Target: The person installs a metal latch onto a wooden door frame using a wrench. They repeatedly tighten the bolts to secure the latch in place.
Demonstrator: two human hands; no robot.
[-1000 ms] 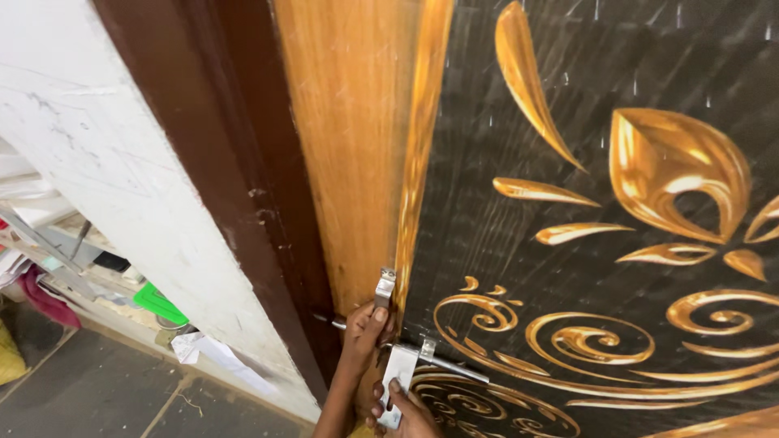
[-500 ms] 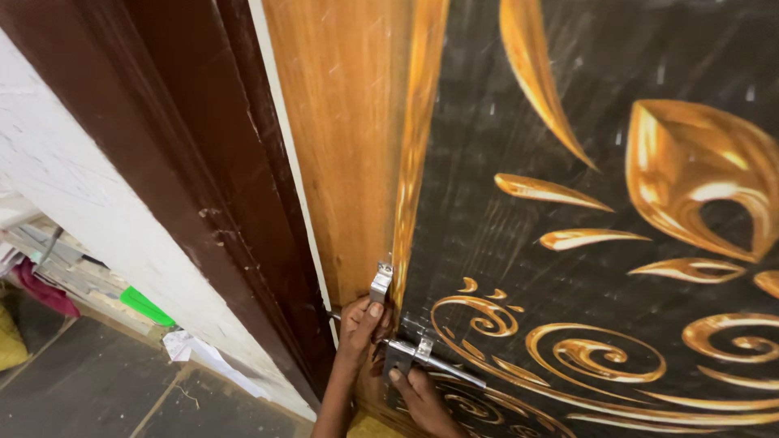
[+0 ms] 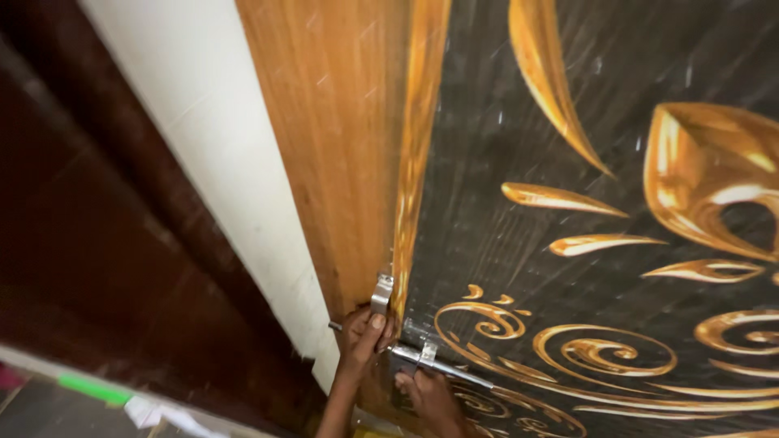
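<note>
left hand (image 3: 363, 331) closed on our bolt's (image 3: 430, 361) left end, thumb up against the steel bracket (image 3: 381, 292) | right hand (image 3: 428, 393) just below the bolt, grip unclear | bolt runs down-right across the door (image 3: 568, 162), left hand nearer

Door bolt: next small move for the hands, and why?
Probably press the bolt bracket flat and square to the door edge. The left hand pinches it at the seam between the orange strip and the dark panel, where it looks slightly tilted, and the right hand steadies the silver bolt rod below.
</note>
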